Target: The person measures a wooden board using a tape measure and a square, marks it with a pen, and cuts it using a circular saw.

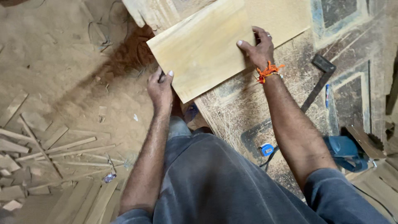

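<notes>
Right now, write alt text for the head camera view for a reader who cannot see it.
A person's left hand and right hand grip opposite edges of a pale rectangular wooden board above a sawdust-covered workbench. Thin wood offcuts litter the sandy floor at left; a blue power tool lies at right.

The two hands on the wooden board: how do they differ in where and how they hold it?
The left hand takes the wooden board at its lower left edge, thumb on top; the right hand lies on the right edge, fingers spread. The right wrist wears an orange thread band; the left wrist is bare. Both touch the same board.
</notes>
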